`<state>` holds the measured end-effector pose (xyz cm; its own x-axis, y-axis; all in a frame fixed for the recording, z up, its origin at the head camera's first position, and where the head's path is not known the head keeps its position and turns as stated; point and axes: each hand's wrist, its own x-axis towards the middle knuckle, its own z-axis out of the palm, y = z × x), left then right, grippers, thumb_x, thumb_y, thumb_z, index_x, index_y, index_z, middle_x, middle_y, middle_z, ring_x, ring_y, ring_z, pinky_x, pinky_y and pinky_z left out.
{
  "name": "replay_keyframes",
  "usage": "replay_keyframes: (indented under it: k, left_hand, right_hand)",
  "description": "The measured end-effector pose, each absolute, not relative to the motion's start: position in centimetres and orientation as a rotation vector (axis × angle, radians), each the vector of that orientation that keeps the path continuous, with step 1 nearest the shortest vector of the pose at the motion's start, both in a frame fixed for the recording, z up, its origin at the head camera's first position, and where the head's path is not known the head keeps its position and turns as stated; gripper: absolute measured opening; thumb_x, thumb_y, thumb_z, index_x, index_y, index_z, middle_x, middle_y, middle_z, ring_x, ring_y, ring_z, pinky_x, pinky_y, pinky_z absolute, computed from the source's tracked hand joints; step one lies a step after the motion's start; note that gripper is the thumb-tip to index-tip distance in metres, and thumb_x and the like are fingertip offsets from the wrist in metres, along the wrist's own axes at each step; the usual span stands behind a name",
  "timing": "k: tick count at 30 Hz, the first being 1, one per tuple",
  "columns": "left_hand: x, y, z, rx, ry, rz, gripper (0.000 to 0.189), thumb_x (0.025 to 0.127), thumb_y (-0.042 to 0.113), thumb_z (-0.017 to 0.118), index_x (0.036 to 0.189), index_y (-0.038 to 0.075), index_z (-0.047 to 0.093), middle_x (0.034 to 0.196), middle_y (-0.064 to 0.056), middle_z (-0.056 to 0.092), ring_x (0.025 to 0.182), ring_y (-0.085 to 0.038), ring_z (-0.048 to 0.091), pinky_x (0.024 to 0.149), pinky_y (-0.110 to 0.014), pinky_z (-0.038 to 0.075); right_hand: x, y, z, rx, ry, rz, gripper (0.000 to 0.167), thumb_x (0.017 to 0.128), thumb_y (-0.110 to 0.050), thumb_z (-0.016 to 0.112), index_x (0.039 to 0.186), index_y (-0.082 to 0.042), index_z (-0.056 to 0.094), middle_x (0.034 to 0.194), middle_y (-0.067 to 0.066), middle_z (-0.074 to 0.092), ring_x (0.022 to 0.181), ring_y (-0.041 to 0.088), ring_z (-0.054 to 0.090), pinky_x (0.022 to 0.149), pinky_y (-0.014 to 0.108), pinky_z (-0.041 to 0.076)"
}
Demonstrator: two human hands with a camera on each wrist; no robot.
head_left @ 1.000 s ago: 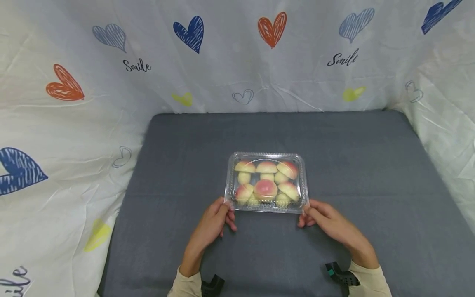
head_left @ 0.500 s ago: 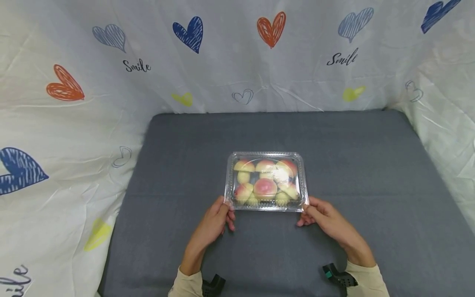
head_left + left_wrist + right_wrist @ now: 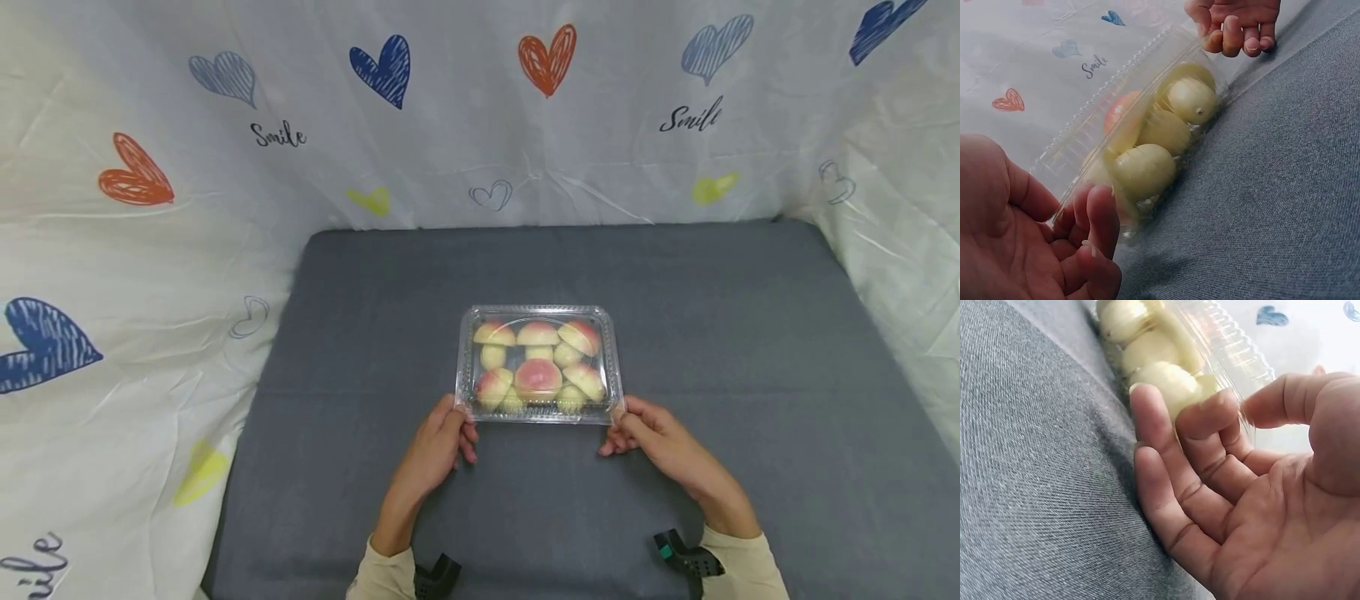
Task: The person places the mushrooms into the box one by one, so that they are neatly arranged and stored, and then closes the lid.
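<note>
A clear plastic clamshell box (image 3: 538, 415) is on or just above the grey cloth near the middle. Inside lie several mushroom-shaped pieces (image 3: 538, 379) with pink-and-cream caps and pale stems. My left hand (image 3: 431, 450) pinches the box's near left corner between thumb and fingers. At the near right corner, my right hand (image 3: 663, 446) pinches the rim the same way. The left wrist view shows the box (image 3: 1166, 69) tilted in frame, with rounded pale stems (image 3: 1145, 170) seen through its side. In the right wrist view the outer fingers (image 3: 1154, 478) hang loosely below the rim.
Grey cloth (image 3: 375, 333) covers the table. Behind it and along both sides hangs a white sheet (image 3: 450, 125) printed with hearts and the word "Smile". A black wrist device (image 3: 688, 557) sits at the right cuff, another black device (image 3: 437, 577) at the left.
Both hands keep their pinch on the box's near corners. The box's near edge has shifted slightly upward in the head view; a bright glare on the lid half a second ago is gone.
</note>
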<state>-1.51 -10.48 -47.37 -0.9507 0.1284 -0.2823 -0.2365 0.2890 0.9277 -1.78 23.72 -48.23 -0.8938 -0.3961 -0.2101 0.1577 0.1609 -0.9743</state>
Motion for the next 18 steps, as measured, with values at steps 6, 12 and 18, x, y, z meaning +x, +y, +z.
replay_keyframes:
  k: [6,12,18]
  left_hand:
    - [-1.55,-10.48,-47.59,-0.105,2.257,1.72,0.026,0.112,0.015,0.038,0.098,0.003,0.057,0.081,-0.012,0.065,0.059,-0.019,0.065,0.049,-0.03,0.046]
    - [-1.61,-10.35,-47.71,-0.118,2.235,1.773,0.027,0.113,0.016,0.039,0.099,0.003,0.057,0.082,-0.012,0.066,0.06,-0.019,0.065,0.049,-0.029,0.047]
    - [-1.61,-10.34,-47.93,-0.119,2.224,1.785,0.029,0.114,0.018,0.038,0.1,0.002,0.058,0.086,-0.016,0.067,0.06,-0.02,0.066,0.05,-0.028,0.047]
  right_hand:
    - [-1.66,23.7,-48.15,-0.188,2.042,-1.777,0.025,0.113,-0.01,0.045,0.1,0.01,0.053,0.082,0.012,0.058,0.087,0.025,0.076,0.083,0.035,0.061]
    - [-1.85,23.44,-48.11,-0.176,2.078,-1.788,0.029,0.114,-0.013,0.046,0.103,0.012,0.054,0.085,0.014,0.059,0.087,0.023,0.077,0.08,0.035,0.062]
    - [-1.78,23.36,-48.01,-0.123,2.095,-1.767,0.031,0.115,-0.018,0.047,0.104,0.009,0.056,0.088,0.014,0.062,0.089,0.024,0.077,0.079,0.036,0.061]
